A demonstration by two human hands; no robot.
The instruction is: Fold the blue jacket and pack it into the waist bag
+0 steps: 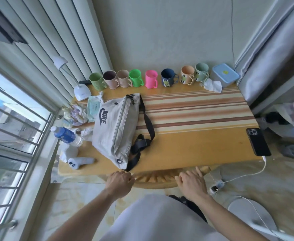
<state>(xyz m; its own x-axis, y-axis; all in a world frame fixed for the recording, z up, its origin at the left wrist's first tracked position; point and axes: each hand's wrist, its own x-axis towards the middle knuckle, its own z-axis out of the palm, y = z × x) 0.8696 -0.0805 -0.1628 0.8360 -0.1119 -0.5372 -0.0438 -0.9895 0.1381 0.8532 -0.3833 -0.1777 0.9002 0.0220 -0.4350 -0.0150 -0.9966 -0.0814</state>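
Note:
A light grey waist bag (115,126) with a dark logo and a black strap lies on the left half of the wooden table (195,143), looking full, its zip closed. No blue jacket shows anywhere. My left hand (120,180) hovers just below the table's near edge, fingers loosely curled and holding nothing, a short way from the bag's near end. My right hand (191,183) rests at the same edge further right, fingers apart and empty.
Several coloured mugs (150,81) line the table's far edge, with a lidded plastic box (225,74) at the right. A black phone (257,144) on a charging cable lies at the right edge. A water bottle (66,136), desk lamp (81,91), wipes and tissues crowd the left side.

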